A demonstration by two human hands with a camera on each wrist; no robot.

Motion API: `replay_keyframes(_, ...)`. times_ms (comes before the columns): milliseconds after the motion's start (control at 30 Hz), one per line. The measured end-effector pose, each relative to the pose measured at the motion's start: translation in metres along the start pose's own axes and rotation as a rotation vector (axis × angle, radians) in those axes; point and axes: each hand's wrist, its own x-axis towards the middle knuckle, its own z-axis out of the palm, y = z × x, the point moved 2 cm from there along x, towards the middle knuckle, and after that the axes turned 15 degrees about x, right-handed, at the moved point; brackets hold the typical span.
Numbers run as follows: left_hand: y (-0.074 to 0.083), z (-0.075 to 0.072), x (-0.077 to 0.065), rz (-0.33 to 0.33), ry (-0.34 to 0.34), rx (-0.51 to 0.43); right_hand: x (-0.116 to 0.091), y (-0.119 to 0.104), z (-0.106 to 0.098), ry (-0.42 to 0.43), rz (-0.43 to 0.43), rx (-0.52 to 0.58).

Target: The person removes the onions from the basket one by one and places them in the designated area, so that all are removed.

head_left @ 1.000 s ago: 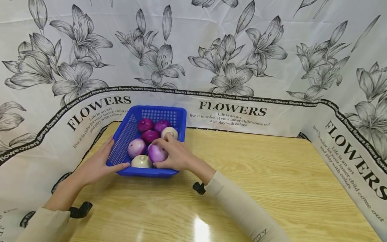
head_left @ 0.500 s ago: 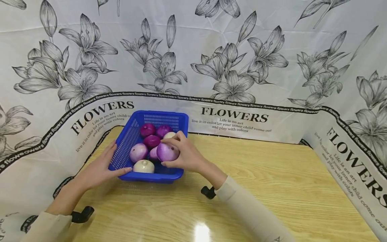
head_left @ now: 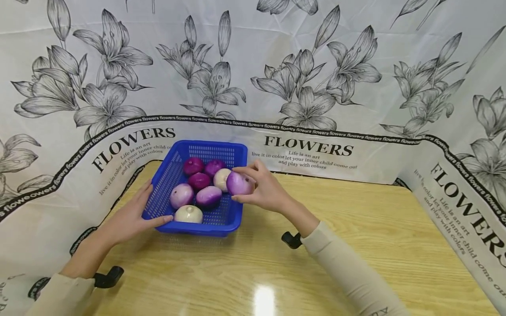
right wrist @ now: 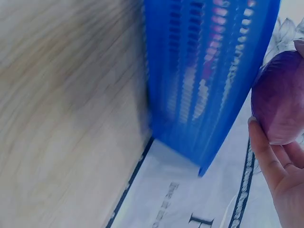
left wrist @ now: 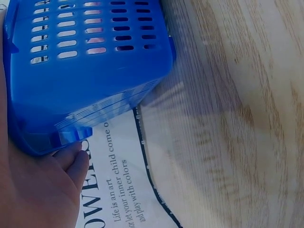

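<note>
A blue plastic basket [head_left: 197, 228] sits on the table, tilted slightly in the head view. My left hand [head_left: 128, 219] grips its front left corner, thumb on the front rim and fingers along the left side; in the left wrist view, fingertips [left wrist: 78, 164] show beneath the rim. My right hand [head_left: 269, 188] pinches a purple onion [head_left: 238, 183] over the basket's right rim, between thumb and fingers. In the basket lie dark purple onions [head_left: 199, 180], paler purple onions [head_left: 208, 197] and white onions [head_left: 189, 215]. The held onion overlaps a white onion [head_left: 221, 179] behind it.
The wood-grain table [head_left: 336, 232] stretches to the right and front of the basket. A white cloth [head_left: 308, 153] printed with flowers and lettering hangs behind and along both sides. Black wrist mounts [head_left: 291, 240] stick out beside each wrist.
My right hand has lifted the purple onion from among the others and carried it right to the basket's right rim. A paler purple onion is now uncovered. My left hand stays on the corner.
</note>
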Motion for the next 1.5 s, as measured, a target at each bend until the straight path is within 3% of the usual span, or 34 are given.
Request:
replay_keyframes(300, -0.001, 0.0, 0.001, 0.007, 0.003, -0.011, 0.001, 0.019, -0.018, 0.035, 0.032, 0.005)
replay_keyframes(533, -0.003, 0.002, 0.001, 0.003, 0.005, -0.009, 0.003, 0.035, -0.028, 0.065, 0.05, -0.054)
replay_keyframes(967, -0.003, 0.001, 0.005, 0.009, 0.005, -0.017, 0.009, 0.081, -0.034, 0.08, 0.116, -0.041)
replay_keyframes(1500, -0.003, 0.001, 0.003, 0.003, -0.006, -0.018, 0.009, 0.129, -0.028, 0.125, 0.343, 0.06)
